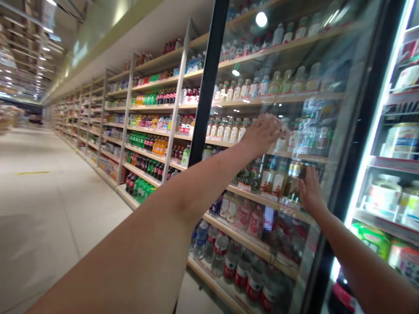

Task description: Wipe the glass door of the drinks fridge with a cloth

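Note:
An open glass cooler door [356, 131] with a dark frame stands in front of me. My left hand [266, 131] reaches far out, palm toward the upper middle of the glass. Its fingers are smeared, and whether they hold anything is unclear. Lower and to the right, my right hand [312, 192] is held up to the same pane, its fingers stretched out and nothing seen in it. Whether its palm presses on the glass cannot be made out. Light spots and reflections show across the pane.
Through the glass, wooden shelves [255, 246] hold rows of bottles [240, 270]. More drink shelves [147, 152] run off to the left along a pale tiled floor [65, 218]. On the right is the lit cooler interior [382, 192] with packaged goods.

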Motion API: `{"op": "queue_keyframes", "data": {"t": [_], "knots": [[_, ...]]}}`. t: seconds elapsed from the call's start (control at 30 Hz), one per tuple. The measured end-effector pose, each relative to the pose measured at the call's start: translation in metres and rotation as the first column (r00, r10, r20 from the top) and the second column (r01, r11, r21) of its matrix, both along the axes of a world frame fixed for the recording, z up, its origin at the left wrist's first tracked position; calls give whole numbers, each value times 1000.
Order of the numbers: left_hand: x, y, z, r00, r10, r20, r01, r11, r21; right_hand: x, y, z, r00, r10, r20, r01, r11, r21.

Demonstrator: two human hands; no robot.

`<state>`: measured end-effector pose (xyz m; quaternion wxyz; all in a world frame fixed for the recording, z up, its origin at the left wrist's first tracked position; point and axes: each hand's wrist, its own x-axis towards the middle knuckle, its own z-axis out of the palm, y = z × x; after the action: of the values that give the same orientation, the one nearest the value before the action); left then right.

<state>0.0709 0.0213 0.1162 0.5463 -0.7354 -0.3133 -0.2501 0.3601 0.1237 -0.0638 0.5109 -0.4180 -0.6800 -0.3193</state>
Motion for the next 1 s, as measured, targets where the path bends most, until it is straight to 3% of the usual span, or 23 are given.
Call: {"op": "queue_keyframes", "data": {"t": [0.07, 0.13, 0.23, 0.33, 0.5, 0.63, 0.77, 0.83, 0.9, 1.0], "knots": [[-10, -4, 33, 991, 16, 132, -22, 999, 42, 1, -3, 1, 1000, 4, 10, -4, 1000, -19], [-18, -8, 48, 974, 26, 226, -39, 998, 57, 2, -4, 2, 1000, 16, 22, -16, 1000, -26], [-21, -10, 39, 954, 17, 299, -38, 997, 63, 4, -4, 1, 998, 52, 44, -51, 999, -16], [-18, -9, -4, 966, -18, 258, 5, 999, 49, 6, -4, 0, 995, 85, 49, -84, 996, -10], [-19, -7, -107, 991, -125, -36, 123, 990, -66, -5, -30, -2, 996, 79, -37, -82, 994, -75], [-23, -16, -170, 970, -235, -67, 218, 956, -196, -57, -77, -23, 984, 176, -19, -176, 984, -39], [-30, -28, -202, 952, -303, 46, 303, 908, -289, -126, -102, -63, 906, 402, 133, -397, 916, -60], [-38, -33, -207, 938, -331, 102, 346, 882, -321, -153, -100, -80, 885, 440, 150, -434, 898, -69], [-48, -39, -198, 911, -383, 154, 413, 857, -308, -172, -95, -92, 910, 397, 116, -396, 918, -35], [-61, -47, -158, 875, -408, 261, 450, 883, -131, -191, -94, -104, 957, 274, 96, -279, 960, 36]]}}
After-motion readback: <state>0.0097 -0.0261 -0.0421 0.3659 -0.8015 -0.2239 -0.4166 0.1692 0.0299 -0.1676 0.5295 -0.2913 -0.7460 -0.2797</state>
